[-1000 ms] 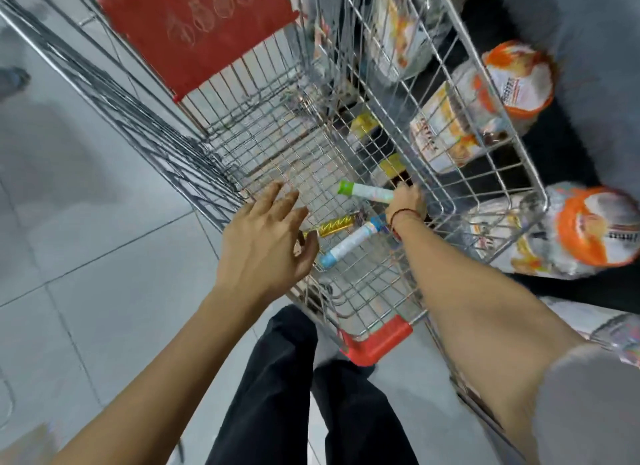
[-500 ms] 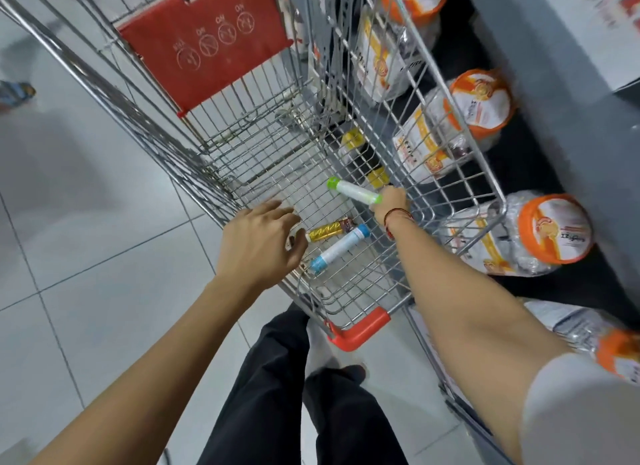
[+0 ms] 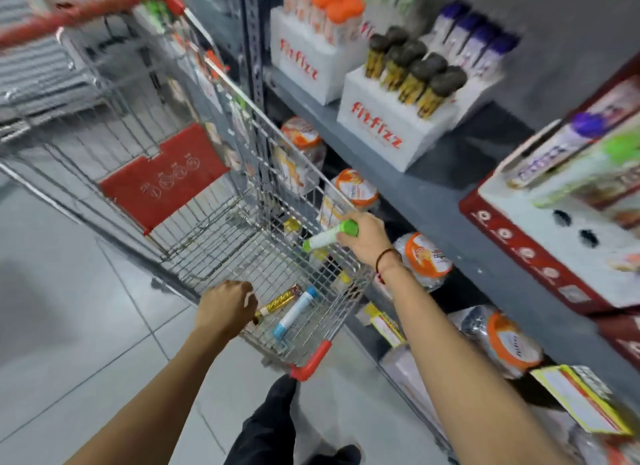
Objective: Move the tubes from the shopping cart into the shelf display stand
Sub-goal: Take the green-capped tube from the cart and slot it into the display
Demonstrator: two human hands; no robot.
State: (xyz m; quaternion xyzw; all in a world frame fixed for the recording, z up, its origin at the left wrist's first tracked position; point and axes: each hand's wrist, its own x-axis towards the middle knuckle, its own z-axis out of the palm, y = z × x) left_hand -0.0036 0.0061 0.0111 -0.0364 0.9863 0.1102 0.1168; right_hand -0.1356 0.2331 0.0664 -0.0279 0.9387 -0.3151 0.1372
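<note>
My right hand grips a white tube with green ends, held above the right rim of the wire shopping cart. My left hand is closed on the cart's near rim. On the cart floor lie a gold-patterned tube and a white tube with blue caps, side by side. On the grey shelf stand white "fitfizz" display stands: one holds dark-capped gold tubes, another holds orange-capped tubes. Purple-capped tubes stand behind them.
A red-and-white display box with round holes sits on the shelf at right, with tubes lying on it. Orange-lidded jars fill the lower shelf beside the cart. Yellow price tags hang on the shelf edge. Grey floor tiles lie at left.
My right hand has lifted the green-ended tube up out of the cart's basket to above its right rim. The view has tilted up, so the shelf and its stands now show.
</note>
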